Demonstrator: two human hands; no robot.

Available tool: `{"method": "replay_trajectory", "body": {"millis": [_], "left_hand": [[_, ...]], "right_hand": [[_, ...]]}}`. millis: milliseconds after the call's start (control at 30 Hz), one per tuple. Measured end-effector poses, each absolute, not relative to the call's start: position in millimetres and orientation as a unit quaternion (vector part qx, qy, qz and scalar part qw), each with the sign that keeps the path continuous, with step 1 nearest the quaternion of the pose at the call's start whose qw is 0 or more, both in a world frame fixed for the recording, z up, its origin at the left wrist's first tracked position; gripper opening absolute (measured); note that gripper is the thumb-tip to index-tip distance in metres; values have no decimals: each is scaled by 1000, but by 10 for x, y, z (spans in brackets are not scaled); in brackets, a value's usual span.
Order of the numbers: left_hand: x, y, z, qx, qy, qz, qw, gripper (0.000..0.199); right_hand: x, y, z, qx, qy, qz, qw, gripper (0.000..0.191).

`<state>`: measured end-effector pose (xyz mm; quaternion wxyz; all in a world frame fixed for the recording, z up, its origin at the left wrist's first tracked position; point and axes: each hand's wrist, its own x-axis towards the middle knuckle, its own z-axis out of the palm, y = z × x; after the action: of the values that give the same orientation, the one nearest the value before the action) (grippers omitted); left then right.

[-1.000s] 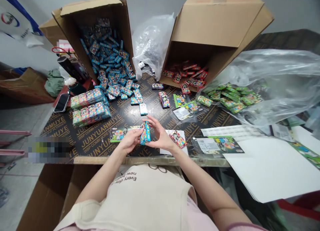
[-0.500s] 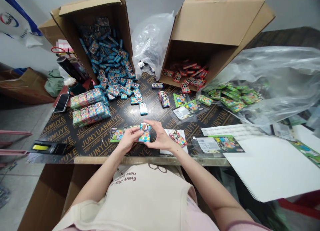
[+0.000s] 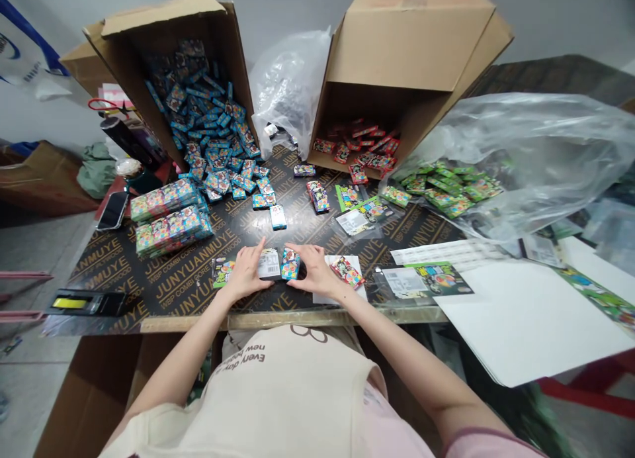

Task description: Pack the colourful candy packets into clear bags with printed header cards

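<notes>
My right hand (image 3: 317,273) grips a small blue box (image 3: 290,264) by its ends, between thumb and forefinger, just above the dark table. Left of it, my left hand (image 3: 245,271) lies over a flat printed packet (image 3: 269,263) with a white label, thumb and forefinger spread apart. A green and black printed piece (image 3: 223,273) shows at the left of that hand. Beside my right wrist a red box (image 3: 346,271) rests on a white sheet. Farther back stands a blue box with a white face (image 3: 278,217).
A carton of blue boxes (image 3: 241,67) stands back left, a carton of red boxes (image 3: 397,44) back right. Stacked wrapped packs (image 3: 173,231) are at left. Green boxes (image 3: 449,192) lie in a clear bag. White sheets (image 3: 526,319) overhang the table's right front.
My left hand has let go of the blue box and moved left, its fingers spreading over the labelled packet. My right hand now has the box alone. The view has shifted slightly.
</notes>
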<state>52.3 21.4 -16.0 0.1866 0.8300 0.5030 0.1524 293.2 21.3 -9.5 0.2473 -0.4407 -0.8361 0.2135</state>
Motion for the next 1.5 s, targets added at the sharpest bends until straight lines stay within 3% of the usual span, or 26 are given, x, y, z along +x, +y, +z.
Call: {"method": "replay_trajectory", "body": {"millis": [267, 533, 767, 1000, 1167, 1267, 1367, 1500], "left_hand": [[525, 215, -70, 837, 464, 180, 228, 120], [566, 266, -48, 807, 500, 215, 228, 119], [580, 320, 85, 836, 444, 187, 262, 117], [634, 328, 98, 818, 447, 219, 286, 118], [684, 353, 89, 789, 499, 256, 250, 118], [718, 370, 88, 779, 514, 271, 234, 117], [752, 382, 64, 786, 512, 263, 226, 114], [781, 396, -2, 777, 532, 252, 222, 115]], "right_hand": [[3012, 296, -31, -375, -824, 326, 270, 88], [3030, 314, 108, -431, -814, 276, 276, 91], [3190, 461, 240, -342, -837, 367, 219, 93], [3170, 506, 292, -335, -860, 319, 217, 87], [3120, 484, 216, -397, -825, 269, 300, 96], [3082, 416, 163, -433, -798, 261, 330, 85], [3044, 379, 126, -399, -812, 295, 307, 65], [3081, 659, 91, -405, -824, 281, 279, 62]]}}
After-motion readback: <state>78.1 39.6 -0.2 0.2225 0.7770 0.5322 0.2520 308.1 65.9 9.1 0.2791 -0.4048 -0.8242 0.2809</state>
